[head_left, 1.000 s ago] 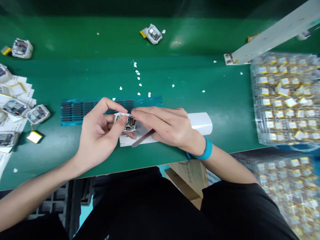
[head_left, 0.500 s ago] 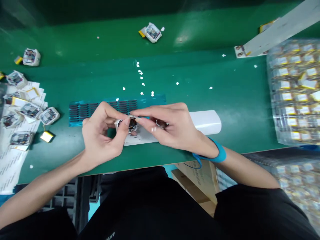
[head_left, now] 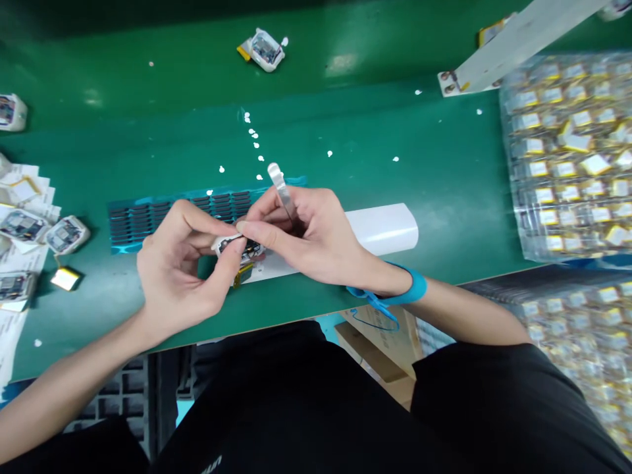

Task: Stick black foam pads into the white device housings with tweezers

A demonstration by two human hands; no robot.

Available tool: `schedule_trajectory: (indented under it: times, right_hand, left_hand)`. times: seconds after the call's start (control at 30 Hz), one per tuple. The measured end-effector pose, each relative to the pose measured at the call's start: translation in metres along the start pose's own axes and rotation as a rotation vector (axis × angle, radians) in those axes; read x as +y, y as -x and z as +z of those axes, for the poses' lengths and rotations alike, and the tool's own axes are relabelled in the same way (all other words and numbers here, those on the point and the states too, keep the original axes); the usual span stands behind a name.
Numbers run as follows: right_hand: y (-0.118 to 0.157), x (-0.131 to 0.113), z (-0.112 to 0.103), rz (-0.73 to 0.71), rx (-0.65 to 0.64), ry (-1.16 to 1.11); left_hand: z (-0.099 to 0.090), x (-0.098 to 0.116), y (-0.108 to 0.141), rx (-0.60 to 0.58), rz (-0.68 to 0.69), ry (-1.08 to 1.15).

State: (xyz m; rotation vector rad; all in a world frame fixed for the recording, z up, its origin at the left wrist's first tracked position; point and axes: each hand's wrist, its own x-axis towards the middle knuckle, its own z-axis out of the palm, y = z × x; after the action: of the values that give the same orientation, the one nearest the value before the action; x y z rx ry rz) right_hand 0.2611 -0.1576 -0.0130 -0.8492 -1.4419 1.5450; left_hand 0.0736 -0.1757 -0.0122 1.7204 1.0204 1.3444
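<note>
My left hand (head_left: 182,266) pinches a small white-cased circuit module (head_left: 237,249) between thumb and fingers. A yellow-edged battery (head_left: 241,275) shows just beneath the module, partly hidden by it. My right hand (head_left: 301,230) grips flat metal tweezers (head_left: 280,187), their rounded end pointing up and away from me, and its forefinger reaches the module's edge. Under both hands lies a white paper sheet (head_left: 271,271). A blue strap (head_left: 413,286) circles my right wrist.
Behind my hands lies a blue tray of black pads (head_left: 172,214), and a white tube (head_left: 380,229) lies to the right. Bagged batteries (head_left: 567,155) fill the right side. Papers and white modules (head_left: 66,235) sit at left on the green bench (head_left: 395,171).
My right hand has lifted the tweezers off the paper and now holds them upright. The module has tilted in my left hand, and the battery shows beneath it.
</note>
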Motion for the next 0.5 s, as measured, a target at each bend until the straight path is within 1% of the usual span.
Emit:
schedule_trajectory:
  times: [0.03, 0.1, 0.2, 0.27, 0.3, 0.33, 0.4, 0.43, 0.47, 0.5]
  right_hand:
    - [0.000, -0.001, 0.000, -0.009, 0.019, 0.011]
    - [-0.001, -0.004, 0.000, -0.022, 0.059, 0.074]
    - [-0.002, -0.012, -0.007, -0.027, 0.101, 0.153]
    - [-0.002, -0.015, -0.013, -0.073, 0.055, 0.213]
    - [-0.001, -0.016, -0.015, -0.120, 0.023, 0.279]
    - [-0.001, -0.016, -0.017, -0.158, -0.011, 0.375]
    - [0.000, -0.015, -0.019, -0.179, -0.062, 0.614]
    - [0.001, -0.015, -0.020, -0.160, -0.081, 0.717]
    - [0.001, -0.014, -0.020, -0.129, -0.102, 0.793]
    - [0.001, -0.014, -0.020, -0.106, -0.125, 0.837]
  left_hand:
    - [0.000, 0.000, -0.001, 0.003, 0.008, 0.007]
    - [-0.002, 0.004, -0.003, -0.015, -0.023, -0.013]
    - [-0.015, 0.015, -0.009, -0.062, -0.102, -0.138]
    - [-0.030, 0.023, -0.014, -0.087, -0.095, -0.256]
    - [-0.038, 0.027, -0.018, -0.122, -0.054, -0.309]
    - [-0.045, 0.029, -0.021, -0.197, -0.014, -0.362]
    - [-0.056, 0.030, -0.029, -0.415, 0.091, -0.423]
    - [-0.059, 0.029, -0.033, -0.515, 0.149, -0.429]
    - [-0.060, 0.027, -0.035, -0.588, 0.206, -0.426]
    - [-0.060, 0.024, -0.037, -0.633, 0.256, -0.421]
